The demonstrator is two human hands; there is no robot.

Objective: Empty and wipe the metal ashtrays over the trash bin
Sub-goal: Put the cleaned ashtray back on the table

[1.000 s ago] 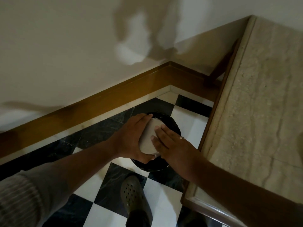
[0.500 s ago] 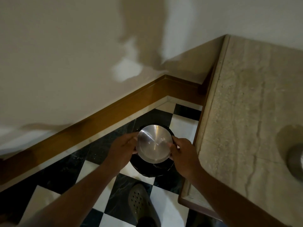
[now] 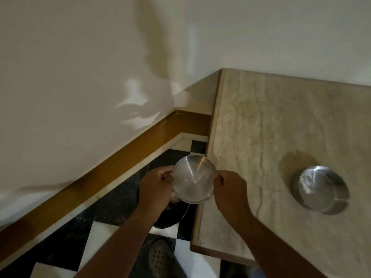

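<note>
Both hands, left hand (image 3: 155, 187) at 9 o'clock and right hand (image 3: 230, 190) at 3, pinch the rim of a round shiny steel ashtray (image 3: 193, 179) above the black trash bin (image 3: 170, 217), beside the beige marble counter (image 3: 261, 137) edge. A second steel ashtray (image 3: 320, 189) sits at 3 o'clock, open counter around it.

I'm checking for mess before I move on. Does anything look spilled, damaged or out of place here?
No spill shows. The ashtray held by the left hand and right hand looks clean. The second ashtray sits on the counter, where a faint yellowish stain shows. The bin is mostly hidden.
</note>
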